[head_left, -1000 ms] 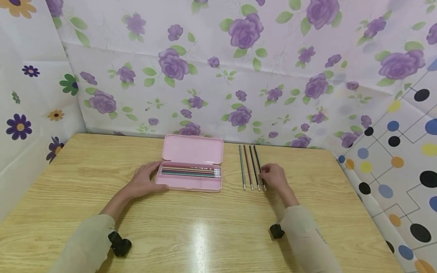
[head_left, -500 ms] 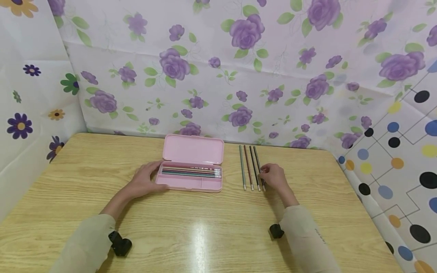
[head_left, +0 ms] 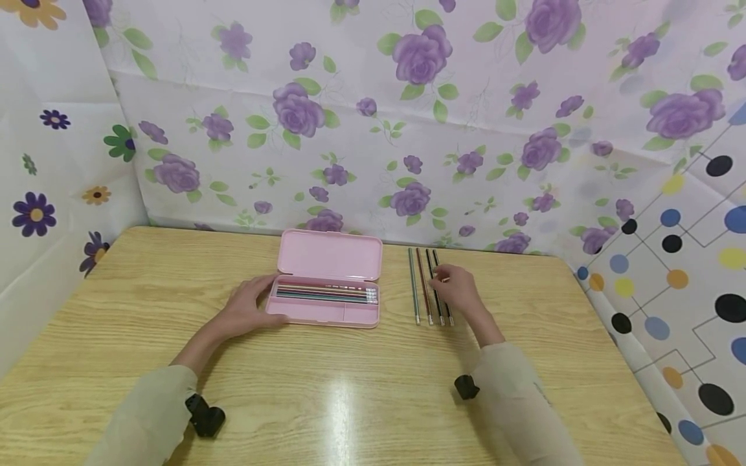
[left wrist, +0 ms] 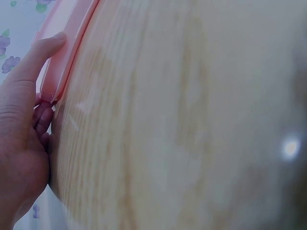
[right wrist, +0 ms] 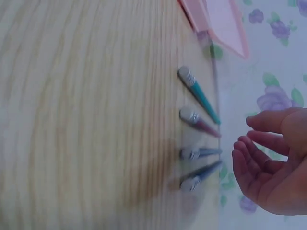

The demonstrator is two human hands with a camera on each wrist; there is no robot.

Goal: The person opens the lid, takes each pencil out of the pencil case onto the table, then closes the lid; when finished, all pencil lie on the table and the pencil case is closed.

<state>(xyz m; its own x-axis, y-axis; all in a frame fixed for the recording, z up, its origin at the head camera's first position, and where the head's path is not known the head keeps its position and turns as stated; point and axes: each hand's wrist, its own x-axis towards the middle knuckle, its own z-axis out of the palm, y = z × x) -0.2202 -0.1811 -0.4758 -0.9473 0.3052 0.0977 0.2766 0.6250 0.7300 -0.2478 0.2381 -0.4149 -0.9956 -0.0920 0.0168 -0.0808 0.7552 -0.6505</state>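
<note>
An open pink pencil case (head_left: pixel 309 313) lies on the table, lid up at the back, with several pencils (head_left: pixel 320 293) in its long rear compartment. My left hand (head_left: pixel 246 312) holds the case's left end; in the left wrist view its thumb (left wrist: pixel 53 43) is on the front wall and fingers curl behind the end. To the right lie a teal pencil (head_left: pixel 414 285), a dark red pencil (head_left: pixel 423 285) and two black pencils (head_left: pixel 433 278), eraser ends toward me. Over the black ones hovers my right hand (head_left: pixel 460 290), fingers loosely bent, nothing held; it partly hides the rightmost.
The wooden table (head_left: pixel 350 388) ends at the back against a flowered wall sheet (head_left: pixel 361 155). A dotted sheet (head_left: pixel 658 285) hangs along the right side. The case's front compartments (head_left: pixel 360 315) are divided by a small partition.
My right hand has come off the rightmost black pencil, lifting and shifting slightly left and back. The left hand and the case have stayed put.
</note>
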